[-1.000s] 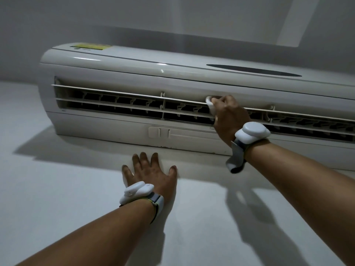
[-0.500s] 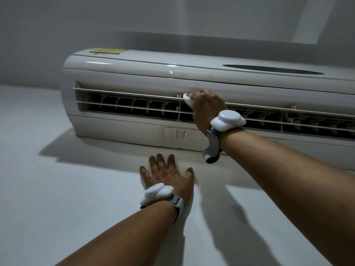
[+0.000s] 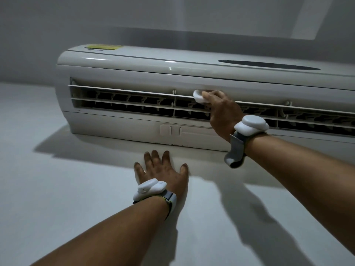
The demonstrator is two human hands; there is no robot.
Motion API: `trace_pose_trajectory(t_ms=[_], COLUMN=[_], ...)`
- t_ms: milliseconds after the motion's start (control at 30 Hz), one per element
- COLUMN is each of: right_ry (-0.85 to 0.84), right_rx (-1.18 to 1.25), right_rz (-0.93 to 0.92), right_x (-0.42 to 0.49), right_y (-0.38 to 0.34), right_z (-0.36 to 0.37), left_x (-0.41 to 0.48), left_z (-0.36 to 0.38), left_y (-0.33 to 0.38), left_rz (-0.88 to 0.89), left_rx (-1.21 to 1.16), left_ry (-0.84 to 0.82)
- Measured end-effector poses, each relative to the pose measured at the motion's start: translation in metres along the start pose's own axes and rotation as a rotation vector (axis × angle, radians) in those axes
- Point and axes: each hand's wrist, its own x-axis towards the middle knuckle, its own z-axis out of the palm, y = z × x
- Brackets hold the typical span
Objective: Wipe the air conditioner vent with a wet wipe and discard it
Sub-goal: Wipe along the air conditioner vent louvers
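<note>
Wall [image 3: 57, 189] bears left hand [image 3: 163, 169]; right hand [image 3: 222, 112] holds wipe [image 3: 198, 96] at vent [image 3: 124, 101].

A single wide-angle camera on the person's head faces the wall [image 3: 57, 198] close up; the air conditioner [image 3: 134, 73] spans the upper frame.

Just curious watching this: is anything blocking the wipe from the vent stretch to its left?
Nothing visible does. The right hand holds the wet wipe on the upper slat, bare leftward except a small clip. The left hand lies flat on the wall below, clear of the vent.
</note>
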Motion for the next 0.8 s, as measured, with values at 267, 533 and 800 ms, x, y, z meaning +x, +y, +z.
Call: trace_pose_trajectory(t_ms=[267,533,800], right_ry=[0.069,0.059,0.070], right_rx=[-0.247,-0.574,-0.530], right_rz=[-0.002,-0.085,-0.073], right_x=[-0.014,-0.004,0.000], right_y=[0.061,0.052,0.034], right_z=[-0.037,-0.046,-0.030], left_x=[0.002,0.002,0.001], left_z=[0.001,-0.001,0.002], left_y=[-0.001,-0.002,-0.001], left_rz=[0.002,0.001,0.000], left_rx=[-0.002,-0.008,-0.002], left_ry=[0.012,-0.004,0.011])
